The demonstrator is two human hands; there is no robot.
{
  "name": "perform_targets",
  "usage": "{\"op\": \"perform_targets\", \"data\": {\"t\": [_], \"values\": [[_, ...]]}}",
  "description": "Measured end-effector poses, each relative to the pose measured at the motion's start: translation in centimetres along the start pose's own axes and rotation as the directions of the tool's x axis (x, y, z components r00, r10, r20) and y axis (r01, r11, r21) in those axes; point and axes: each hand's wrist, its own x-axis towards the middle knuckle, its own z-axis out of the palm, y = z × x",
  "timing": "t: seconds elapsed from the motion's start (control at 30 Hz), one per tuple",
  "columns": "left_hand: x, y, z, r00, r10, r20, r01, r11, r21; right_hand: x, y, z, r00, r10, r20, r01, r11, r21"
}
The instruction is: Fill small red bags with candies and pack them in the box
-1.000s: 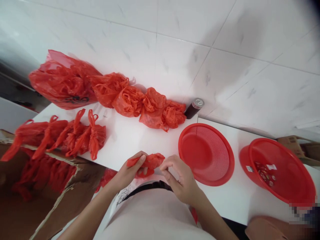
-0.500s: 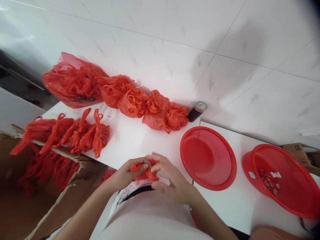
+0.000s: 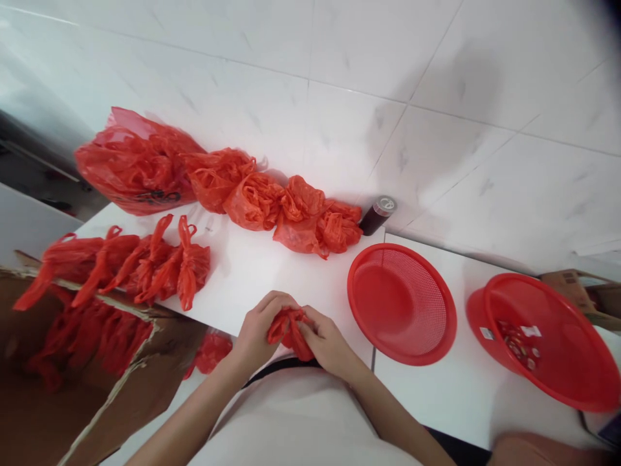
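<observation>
**Both hands closed on one red bag at table's near edge**

White tabletop (image 3: 272,272) ran beneath a white tiled wall, and the work sat at its near edge. Left hand (image 3: 257,333) and right hand (image 3: 326,343) were pressed together, fingers curled tight around a small crumpled red plastic bag (image 3: 290,330); the bag was bunched between both palms, just above the table edge and close to the person's body.

Taking the held bag as reference: to its right, near, an empty red mesh basket (image 3: 402,304) rested on the table. Farther right, well apart, a second red basket (image 3: 548,343) sat tilted, with a few small items lying inside. Behind the held bag, against the wall, lay a row of loose crumpled red bags (image 3: 272,204), with a larger stuffed red bag (image 3: 133,165) at its left end and a dark bottle (image 3: 377,215) at its right end. To the left, a cluster of knotted red bags (image 3: 145,265) lay on the table, beside an open cardboard box (image 3: 140,382) holding more red bags.
</observation>
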Motion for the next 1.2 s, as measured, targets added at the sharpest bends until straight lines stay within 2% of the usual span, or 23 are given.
{"op": "perform_targets", "data": {"t": [0.13,0.23,0.3,0.4,0.47,0.53,0.63,0.73,0.83,0.93,1.0,1.07,1.2], "values": [[-0.1,-0.1,-0.7,0.987,-0.022,0.156,0.016,0.999,0.039,-0.6,-0.5,-0.4,0.975,-0.136,-0.178,0.133,0.991,-0.030],[-0.2,-0.3,-1.1,0.968,-0.070,0.240,0.050,0.995,0.090,-0.8,-1.0,-0.7,0.925,-0.289,-0.247,0.260,0.955,-0.144],[-0.4,-0.5,-1.8,0.960,-0.067,0.273,0.052,0.997,0.062,-0.9,-1.0,-1.3,0.900,-0.342,-0.271,0.299,0.935,-0.189],[-0.8,-1.0,-3.7,0.966,-0.105,0.236,0.108,0.994,0.000,-0.9,-0.2,-3.6,0.856,-0.309,-0.414,0.248,0.949,-0.197],[-1.4,-1.1,-5.0,0.969,-0.192,0.158,0.198,0.980,-0.027,-0.9,0.7,-5.6,0.803,-0.238,-0.546,0.184,0.971,-0.152],[-1.9,-1.0,-5.4,0.950,-0.287,0.121,0.297,0.953,-0.067,-0.8,1.4,-7.1,0.761,-0.171,-0.626,0.138,0.985,-0.101],[-2.4,-0.2,-4.3,0.916,-0.376,0.139,0.398,0.894,-0.205,-0.3,1.6,-7.4,0.734,-0.127,-0.667,0.109,0.992,-0.069],[-2.6,0.7,-1.8,0.890,-0.418,0.184,0.456,0.789,-0.412,0.1,1.5,-5.4,0.704,-0.176,-0.688,0.096,0.983,-0.154],[-2.6,1.2,0.0,0.871,-0.467,0.151,0.470,0.705,-0.530,0.1,2.4,-2.6,0.749,-0.273,-0.603,0.055,0.933,-0.355],[-2.6,1.4,0.6,0.889,-0.453,0.066,0.433,0.786,-0.441,-0.4,3.9,-0.8,0.824,-0.272,-0.497,0.025,0.894,-0.447],[-2.5,1.5,0.5,0.919,-0.384,0.090,0.391,0.857,-0.336,-0.7,4.5,-0.5,0.848,-0.226,-0.479,0.003,0.906,-0.423],[-2.4,1.4,0.5,0.925,-0.350,0.147,0.378,0.889,-0.259,-0.6,4.4,-0.6,0.861,-0.196,-0.469,0.002,0.924,-0.382],[-2.1,0.4,0.8,0.879,-0.424,0.218,0.456,0.880,-0.129,0.2,3.7,-1.5,0.835,-0.203,-0.512,0.015,0.938,-0.348]]}}
